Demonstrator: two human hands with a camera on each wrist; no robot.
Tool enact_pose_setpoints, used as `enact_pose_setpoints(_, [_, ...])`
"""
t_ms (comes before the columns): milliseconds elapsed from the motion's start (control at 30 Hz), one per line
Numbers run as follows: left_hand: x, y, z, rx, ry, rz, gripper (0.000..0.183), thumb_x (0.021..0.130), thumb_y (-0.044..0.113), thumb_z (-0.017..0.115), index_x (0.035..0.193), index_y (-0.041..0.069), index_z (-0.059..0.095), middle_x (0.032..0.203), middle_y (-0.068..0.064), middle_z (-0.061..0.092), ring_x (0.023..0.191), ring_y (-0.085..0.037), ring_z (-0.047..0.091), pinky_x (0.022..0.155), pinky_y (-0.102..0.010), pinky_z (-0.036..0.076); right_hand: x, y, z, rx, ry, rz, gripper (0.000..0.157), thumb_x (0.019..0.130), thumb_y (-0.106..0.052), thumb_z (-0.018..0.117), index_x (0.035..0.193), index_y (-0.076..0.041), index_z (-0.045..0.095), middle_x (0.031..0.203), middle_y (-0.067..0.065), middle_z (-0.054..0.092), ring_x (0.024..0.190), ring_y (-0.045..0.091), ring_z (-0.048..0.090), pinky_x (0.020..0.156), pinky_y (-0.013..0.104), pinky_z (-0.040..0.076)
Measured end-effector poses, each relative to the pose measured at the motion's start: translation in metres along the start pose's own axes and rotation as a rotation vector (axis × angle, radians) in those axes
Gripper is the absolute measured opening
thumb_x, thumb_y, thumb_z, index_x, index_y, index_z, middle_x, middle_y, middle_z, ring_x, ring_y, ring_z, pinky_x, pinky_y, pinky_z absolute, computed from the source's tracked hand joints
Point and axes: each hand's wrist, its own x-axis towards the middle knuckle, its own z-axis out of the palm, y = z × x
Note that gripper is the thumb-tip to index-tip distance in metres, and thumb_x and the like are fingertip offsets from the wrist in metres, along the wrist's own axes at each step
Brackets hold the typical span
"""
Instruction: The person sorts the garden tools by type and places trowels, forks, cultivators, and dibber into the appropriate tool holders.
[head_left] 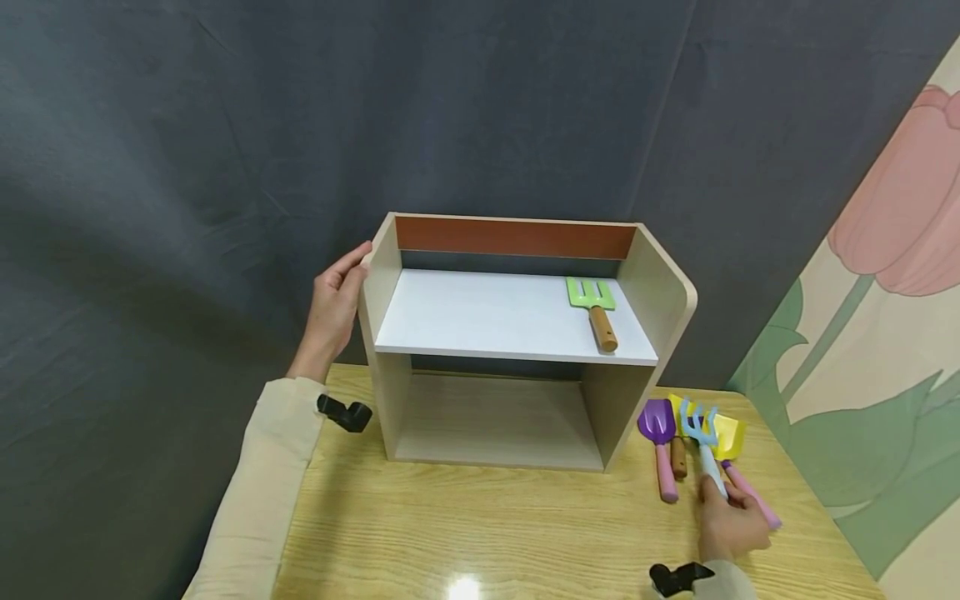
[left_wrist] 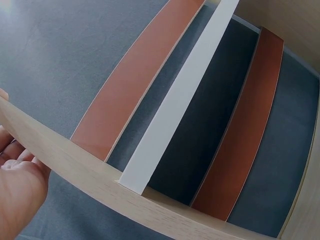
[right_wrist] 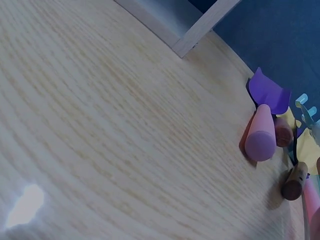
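Observation:
A small two-tier wooden shelf (head_left: 663, 292) stands on the table in the head view. At its upper left edge my left hand (head_left: 335, 304) grips the side panel (left_wrist: 60, 150). A green fork (head_left: 591, 294) with a brown wooden handle lies on the right of the white upper board (head_left: 472, 308). Right of the shelf, my right hand (head_left: 731, 518) pinches the handle of a light blue rake (head_left: 707, 454), whose prongs lie over other toy garden tools. Only a sliver of the right hand shows in the right wrist view.
Beside the rake lie a purple shovel (head_left: 657, 422) with a pink handle, a yellow shovel (head_left: 730, 435), and a brown handle (head_left: 678, 458). A grey curtain (head_left: 487, 108) hangs behind the shelf. The wooden table (head_left: 480, 517) ends at a flower-patterned wall (head_left: 862, 333) on the right.

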Motion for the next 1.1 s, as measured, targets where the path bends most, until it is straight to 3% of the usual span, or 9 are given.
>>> enact_pose_setpoints(67, [0.0,0.0,0.0,0.006,0.001,-0.002,0.044,0.102,0.017,0.045,0.144,0.001,0.045,0.149,-0.01,0.041,0.135,-0.025,0.038,0.109,-0.042,0.029,-0.001,-0.002,0.001,0.03,0.006,-0.021,0.045,0.077,-0.025,0.078,0.114,-0.002,0.07,0.092,-0.018,0.068,0.07,-0.01,0.048,0.066,0.013,0.038])
enact_pose_setpoints(167, [0.0,0.0,0.0,0.008,0.0,0.0,0.045,0.102,0.017,0.045,0.144,0.001,0.045,0.149,-0.01,0.041,0.135,-0.025,0.039,0.109,-0.042,0.03,-0.003,-0.005,0.002,0.082,0.016,-0.046,0.043,0.078,-0.023,0.078,0.114,-0.002,0.07,0.111,-0.009,0.069,0.073,-0.011,0.051,0.067,0.011,0.037])
enact_pose_setpoints(433, [-0.001,0.0,0.0,0.021,-0.003,0.0,0.046,0.102,0.02,0.046,0.144,0.002,0.044,0.15,-0.009,0.041,0.135,-0.024,0.038,0.109,-0.04,0.03,-0.006,-0.01,0.002,0.16,0.042,-0.069,0.043,0.077,-0.02,0.081,0.115,-0.002,0.07,0.111,0.001,0.069,0.078,-0.012,0.056,0.078,0.01,0.044])
enact_pose_setpoints(567, [-0.001,-0.001,-0.001,0.012,-0.007,0.007,0.045,0.102,0.019,0.046,0.144,0.002,0.044,0.149,-0.009,0.041,0.135,-0.024,0.038,0.109,-0.041,0.03,-0.008,-0.016,0.001,0.155,0.07,-0.061,0.045,0.076,-0.019,0.082,0.113,0.002,0.07,0.11,0.006,0.069,0.073,-0.012,0.055,0.075,0.01,0.045])
enact_pose_setpoints(667, [-0.002,-0.001,-0.002,-0.005,-0.015,0.015,0.045,0.102,0.017,0.045,0.144,0.001,0.044,0.149,-0.01,0.041,0.134,-0.024,0.039,0.109,-0.041,0.03,-0.009,-0.018,0.0,0.111,0.082,-0.038,0.044,0.075,-0.025,0.082,0.11,-0.001,0.071,0.097,-0.01,0.071,0.069,-0.01,0.053,0.069,0.01,0.044])
enact_pose_setpoints(800, [-0.001,-0.001,-0.003,-0.014,-0.017,0.015,0.045,0.102,0.016,0.045,0.144,0.0,0.043,0.149,-0.011,0.041,0.134,-0.024,0.039,0.109,-0.042,0.03,-0.011,-0.02,-0.002,0.076,0.08,-0.024,0.037,0.074,-0.031,0.082,0.102,-0.008,0.071,0.071,-0.026,0.056,0.065,-0.008,0.05,0.06,0.008,0.04])
enact_pose_setpoints(967, [-0.002,-0.001,-0.003,-0.014,-0.012,0.015,0.044,0.102,0.015,0.045,0.144,0.0,0.044,0.148,-0.011,0.042,0.133,-0.024,0.04,0.109,-0.043,0.031,-0.012,-0.025,-0.006,0.109,0.08,-0.054,0.035,0.072,-0.028,0.084,0.096,-0.006,0.071,0.064,-0.029,0.05,0.062,-0.008,0.05,0.055,0.005,0.039])
enact_pose_setpoints(1100, [-0.001,-0.001,-0.001,-0.03,-0.018,0.015,0.043,0.103,0.014,0.044,0.144,0.0,0.044,0.148,-0.011,0.042,0.133,-0.024,0.04,0.109,-0.042,0.031,-0.012,-0.029,-0.01,0.142,0.086,-0.068,0.024,0.071,-0.026,0.085,0.087,-0.015,0.07,0.064,-0.027,0.052,0.061,-0.008,0.05,0.054,0.004,0.039])
